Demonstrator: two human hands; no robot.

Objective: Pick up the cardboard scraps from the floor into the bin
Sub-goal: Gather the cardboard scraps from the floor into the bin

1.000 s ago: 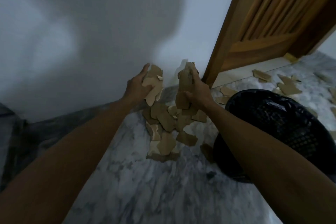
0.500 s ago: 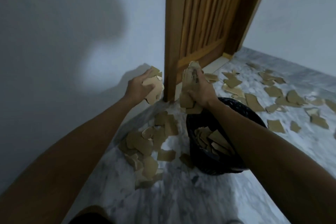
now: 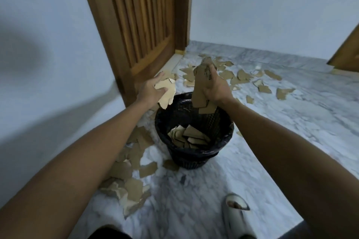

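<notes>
Here, at the far left, a pale wall (image 3: pixel 48 44) runs down to the marble floor (image 3: pixel 291 122), and a heap of torn cardboard scraps (image 3: pixel 128 172) lies on that floor below and behind the left hand, partly hidden under the left forearm. The left hand (image 3: pixel 153 89) is raised just left of the bin's rim, its fingers (image 3: pixel 162 90) curled round a pale wad of scraps (image 3: pixel 167 94) whose lower edge hangs over the rim. Beyond those fingers stands a slatted wooden door (image 3: pixel 139 21). Below and between the two hands sits the black mesh bin (image 3: pixel 194 137), lined with a dark bag, and several cardboard pieces (image 3: pixel 189 137) already lie inside it. The right hand (image 3: pixel 215 88) is held over the far side of the bin, its fingers (image 3: pixel 212 74) closed round a tall bundle of brown cardboard (image 3: pixel 202 83) that stands nearly upright; the bundle's lower end dips past the rim, and dark printing shows on its upper part. Past and to the right of these fingers many more loose scraps (image 3: pixel 242 79) are scattered across the floor toward the back wall. Near the bottom edge, well below the right hand, a white slipper (image 3: pixel 236 213) rests on the marble, and at the far right a corner of another wooden panel (image 3: pixel 347 54) meets the floor.
</notes>
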